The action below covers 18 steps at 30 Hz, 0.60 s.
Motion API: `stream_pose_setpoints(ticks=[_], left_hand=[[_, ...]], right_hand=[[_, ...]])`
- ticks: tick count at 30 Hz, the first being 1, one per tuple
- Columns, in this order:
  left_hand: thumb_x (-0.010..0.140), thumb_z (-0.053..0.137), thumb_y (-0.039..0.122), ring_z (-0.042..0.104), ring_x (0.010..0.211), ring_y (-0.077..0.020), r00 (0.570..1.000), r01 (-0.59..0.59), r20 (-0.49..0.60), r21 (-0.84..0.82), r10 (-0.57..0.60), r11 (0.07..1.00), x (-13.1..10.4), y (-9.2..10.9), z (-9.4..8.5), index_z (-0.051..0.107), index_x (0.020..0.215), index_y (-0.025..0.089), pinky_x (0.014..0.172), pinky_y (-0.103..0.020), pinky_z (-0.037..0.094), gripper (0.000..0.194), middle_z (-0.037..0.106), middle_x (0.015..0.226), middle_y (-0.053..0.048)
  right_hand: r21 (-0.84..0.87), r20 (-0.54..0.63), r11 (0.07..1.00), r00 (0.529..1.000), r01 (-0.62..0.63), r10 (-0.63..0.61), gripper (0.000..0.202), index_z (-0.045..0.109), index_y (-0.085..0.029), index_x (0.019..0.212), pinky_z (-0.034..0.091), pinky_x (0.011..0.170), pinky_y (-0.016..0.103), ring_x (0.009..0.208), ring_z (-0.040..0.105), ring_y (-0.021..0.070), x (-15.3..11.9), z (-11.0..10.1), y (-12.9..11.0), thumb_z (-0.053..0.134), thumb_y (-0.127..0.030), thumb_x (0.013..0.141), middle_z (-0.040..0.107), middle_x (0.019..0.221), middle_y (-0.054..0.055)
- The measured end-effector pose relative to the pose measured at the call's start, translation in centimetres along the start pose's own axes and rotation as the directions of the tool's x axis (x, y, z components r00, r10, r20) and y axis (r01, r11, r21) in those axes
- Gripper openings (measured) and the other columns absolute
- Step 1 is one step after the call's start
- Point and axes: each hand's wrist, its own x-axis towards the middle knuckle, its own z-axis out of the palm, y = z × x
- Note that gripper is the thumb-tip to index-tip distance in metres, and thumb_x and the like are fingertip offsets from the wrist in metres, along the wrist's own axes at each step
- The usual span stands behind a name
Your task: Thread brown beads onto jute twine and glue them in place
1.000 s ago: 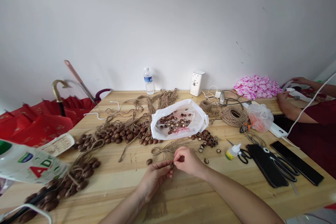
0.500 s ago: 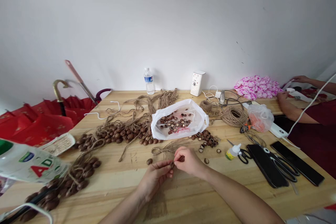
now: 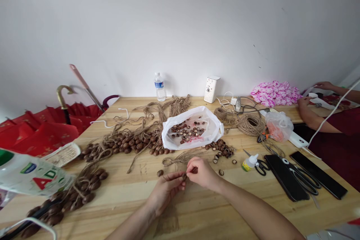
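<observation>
Low in the middle of the view, my left hand [image 3: 168,189] and my right hand [image 3: 201,173] meet over the wooden table [image 3: 135,204]. Both hands pinch a small brown piece [image 3: 185,176], mostly covered by the fingers; its shape is unclear. Just behind them lies a braided twine loop [image 3: 173,160] with loose strands. A single brown nut [image 3: 160,173] rests left of my fingers. Beyond, a white plastic bag [image 3: 194,144] stands open with cut brown shells [image 3: 189,132] inside, and more half shells [image 3: 223,148] are heaped at its right.
Corded brown nuts [image 3: 126,144] spread leftward to a white bottle [image 3: 36,176]. At right are a glue bottle [image 3: 249,162], scissors [image 3: 305,178], two black phones [image 3: 285,177] and a twine coil [image 3: 251,124]. Another person's hands [image 3: 305,103] work at the far right.
My hands stay in nearly the same place, still pinched together. At the far right, the other person's hands and the white material between them have shifted slightly.
</observation>
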Motion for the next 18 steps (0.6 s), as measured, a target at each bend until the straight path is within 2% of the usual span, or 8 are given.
stream_pose_setpoints(ticks=[18], left_hand=[[0.064,0.071,0.008,0.063,0.062,-0.0141,1.000,0.001,-0.010,-0.022,-0.002,1.000,-0.06,0.16,0.15,0.072,0.078,0.006,0.064,-0.024,0.050,0.015,0.071,0.072,-0.010]], right_hand=[[-0.112,-0.017,0.990,0.996,0.088,-0.090,0.016,0.062,-0.015,0.059,0.043,0.058,0.020,0.066,0.058,0.0126,-0.07,-0.16,-0.53,0.059,0.000,0.063,0.062,0.075,0.003]])
